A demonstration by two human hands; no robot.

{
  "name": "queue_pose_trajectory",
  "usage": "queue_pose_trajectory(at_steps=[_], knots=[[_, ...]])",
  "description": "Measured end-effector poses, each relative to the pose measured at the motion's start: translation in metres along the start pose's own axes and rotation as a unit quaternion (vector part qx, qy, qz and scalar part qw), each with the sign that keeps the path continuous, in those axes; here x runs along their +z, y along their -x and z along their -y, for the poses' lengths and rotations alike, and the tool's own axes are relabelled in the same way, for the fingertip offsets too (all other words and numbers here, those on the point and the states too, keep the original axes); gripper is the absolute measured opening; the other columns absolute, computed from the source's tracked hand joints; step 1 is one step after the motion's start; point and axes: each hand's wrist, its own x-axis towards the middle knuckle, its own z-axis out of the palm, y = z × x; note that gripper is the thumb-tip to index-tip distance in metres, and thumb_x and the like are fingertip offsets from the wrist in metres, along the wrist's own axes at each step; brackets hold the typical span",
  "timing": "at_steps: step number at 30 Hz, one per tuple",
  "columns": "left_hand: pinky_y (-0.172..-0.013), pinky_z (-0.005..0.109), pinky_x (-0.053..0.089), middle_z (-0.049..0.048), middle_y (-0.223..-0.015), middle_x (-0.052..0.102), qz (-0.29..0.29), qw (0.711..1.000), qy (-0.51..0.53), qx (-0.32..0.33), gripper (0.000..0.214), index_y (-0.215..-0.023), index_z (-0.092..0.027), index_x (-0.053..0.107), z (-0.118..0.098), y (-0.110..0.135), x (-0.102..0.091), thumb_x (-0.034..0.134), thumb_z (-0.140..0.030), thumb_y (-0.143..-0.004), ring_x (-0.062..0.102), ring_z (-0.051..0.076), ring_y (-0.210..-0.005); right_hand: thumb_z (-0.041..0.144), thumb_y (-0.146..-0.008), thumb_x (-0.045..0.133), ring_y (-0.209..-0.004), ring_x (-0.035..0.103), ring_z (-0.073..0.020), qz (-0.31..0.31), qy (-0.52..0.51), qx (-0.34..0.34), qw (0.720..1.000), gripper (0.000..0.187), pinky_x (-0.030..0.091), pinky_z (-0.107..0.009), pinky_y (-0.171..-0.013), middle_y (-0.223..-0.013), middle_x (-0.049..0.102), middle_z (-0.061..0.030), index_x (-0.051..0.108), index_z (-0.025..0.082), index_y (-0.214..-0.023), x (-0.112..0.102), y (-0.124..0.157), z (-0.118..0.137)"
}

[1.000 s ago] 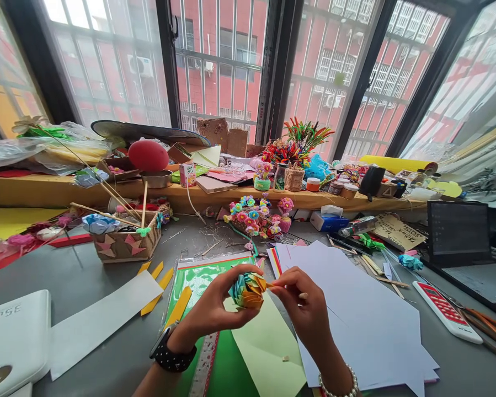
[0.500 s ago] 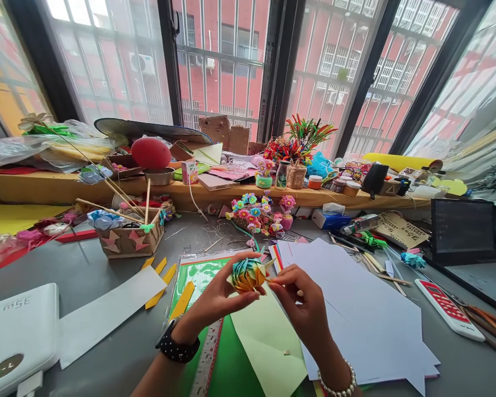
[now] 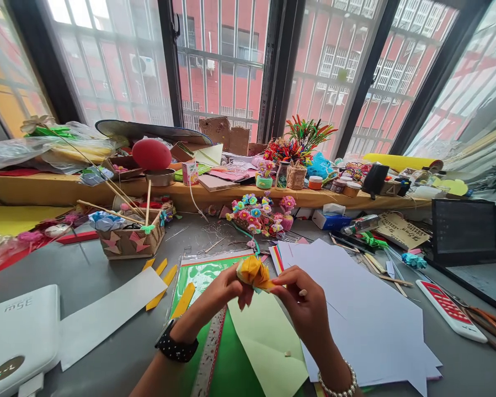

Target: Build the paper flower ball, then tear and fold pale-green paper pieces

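A folded paper flower [image 3: 255,271], yellow-orange on the side facing me with a little pale blue-green below, is held up over the desk between my hands. My left hand [image 3: 227,289] is closed around its left side, wearing a dark dotted watch band at the wrist. With thumb and forefinger, my right hand [image 3: 303,298] pinches a yellow tip at the flower's right edge. A small pale object shows between the fingers of that hand, too small to name. Underneath lie a pale green paper sheet [image 3: 268,342], a ruler [image 3: 208,358] and a green plastic-covered pack [image 3: 190,275].
White paper sheets [image 3: 367,320] spread to the right, beside a red-and-white calculator [image 3: 450,311] and a laptop [image 3: 465,231]. On the left are a white power bank [image 3: 20,336], yellow paper strips [image 3: 163,286] and a cardboard box [image 3: 132,241] holding sticks. Craft flowers [image 3: 256,215] stand behind.
The flower has been turned over in my left hand: its layered blue-green and yellow petals faced me before, now a mostly yellow side does. My right hand stays pinched at its right edge.
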Motion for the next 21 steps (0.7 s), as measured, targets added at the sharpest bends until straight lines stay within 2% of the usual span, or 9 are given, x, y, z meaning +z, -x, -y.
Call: queue_pose_trajectory(at_steps=[3, 5, 7, 10, 13, 15, 18, 19, 21], knots=[[-0.044, 0.019, 0.027, -0.0047, -0.056, 0.046, -0.04, 0.998, -0.051, -0.027, 0.044, -0.072, -0.014, 0.052, -0.004, 0.0, 0.0, 0.062, -0.053, -0.055, 0.036, 0.006, -0.047, 0.027, -0.072, 0.059, -0.056, 0.049, -0.0113, -0.002, -0.007, -0.004, 1.0, 0.01, 0.038, -0.022, -0.047, -0.064, 0.054, 0.0002, 0.056, 0.019, -0.069, -0.001, 0.0, 0.001], [-0.044, 0.019, 0.027, -0.0053, -0.05, 0.044, -0.069, 0.992, -0.09, -0.051, 0.038, -0.062, -0.014, 0.05, -0.005, -0.001, 0.0, 0.058, -0.051, -0.061, 0.037, 0.007, -0.045, 0.027, -0.071, 0.061, -0.05, 0.043, -0.0093, 0.017, 0.009, -0.009, 1.0, 0.01, 0.036, -0.021, -0.044, -0.065, 0.054, 0.001, 0.056, 0.019, -0.071, -0.001, -0.001, 0.003], [-0.044, 0.02, 0.028, -0.0051, -0.044, 0.043, -0.082, 0.987, -0.12, -0.067, 0.041, -0.052, -0.014, 0.047, -0.003, -0.002, -0.001, 0.053, -0.054, -0.064, 0.038, 0.007, -0.043, 0.026, -0.069, 0.063, -0.047, 0.04, -0.0079, 0.042, 0.031, -0.019, 0.998, 0.011, 0.034, -0.02, -0.042, -0.068, 0.056, 0.0012, 0.058, 0.019, -0.076, -0.003, -0.001, 0.005], [-0.043, 0.02, 0.03, -0.0044, -0.037, 0.04, -0.071, 0.984, -0.142, -0.083, 0.048, -0.043, -0.015, 0.042, 0.004, -0.004, -0.002, 0.046, -0.056, -0.068, 0.038, 0.007, -0.04, 0.021, -0.074, 0.057, -0.048, 0.042, -0.0082, 0.058, 0.051, -0.044, 0.996, 0.007, 0.036, -0.02, -0.043, -0.07, 0.057, 0.0002, 0.059, 0.02, -0.08, -0.003, -0.001, 0.008], [-0.041, 0.02, 0.031, -0.0028, -0.037, 0.042, -0.046, 0.983, -0.15, -0.097, 0.054, -0.043, -0.015, 0.044, 0.008, -0.005, -0.002, 0.034, -0.06, -0.072, 0.038, 0.007, -0.037, 0.019, -0.076, 0.053, -0.05, 0.046, -0.0094, 0.02, 0.079, -0.053, 0.995, 0.005, 0.037, -0.021, -0.044, -0.066, 0.056, -0.0002, 0.058, 0.019, -0.073, -0.002, 0.0, 0.007], [-0.043, 0.021, 0.035, -0.0005, -0.047, 0.05, -0.072, 0.979, -0.177, -0.068, 0.051, -0.054, -0.014, 0.051, 0.007, -0.004, 0.0, 0.034, -0.058, -0.074, 0.044, 0.009, -0.042, 0.019, -0.075, 0.053, -0.053, 0.048, -0.0106, -0.018, 0.108, -0.053, 0.993, 0.006, 0.038, -0.021, -0.045, -0.064, 0.056, -0.0005, 0.056, 0.018, -0.07, 0.0, 0.001, 0.003], [-0.055, 0.025, 0.043, 0.0035, -0.077, 0.059, -0.196, 0.949, -0.245, 0.041, 0.036, -0.089, -0.015, 0.054, -0.001, -0.002, 0.005, 0.051, -0.047, -0.071, 0.054, 0.014, -0.063, 0.017, -0.075, 0.052, -0.056, 0.051, -0.0119, -0.046, 0.151, -0.064, 0.985, 0.005, 0.041, -0.022, -0.049, -0.064, 0.056, -0.0007, 0.054, 0.018, -0.07, 0.002, 0.001, -0.002], [-0.06, 0.027, 0.045, 0.0047, -0.086, 0.058, -0.235, 0.931, -0.268, 0.085, 0.036, -0.095, -0.017, 0.052, -0.003, 0.0, 0.006, 0.054, -0.042, -0.07, 0.055, 0.015, -0.071, 0.016, -0.075, 0.052, -0.057, 0.051, -0.012, -0.05, 0.163, -0.074, 0.983, 0.005, 0.041, -0.023, -0.05, -0.064, 0.056, -0.0009, 0.054, 0.018, -0.071, 0.003, 0.001, -0.003], [-0.068, 0.029, 0.045, 0.0047, -0.088, 0.056, -0.246, 0.898, -0.321, 0.172, 0.026, -0.091, -0.018, 0.054, -0.005, 0.002, 0.009, 0.057, -0.033, -0.071, 0.054, 0.016, -0.078, 0.014, -0.075, 0.052, -0.058, 0.052, -0.0124, -0.058, 0.18, -0.103, 0.976, 0.006, 0.042, -0.023, -0.052, -0.063, 0.055, -0.0011, 0.053, 0.018, -0.071, 0.004, 0.0, -0.004]])
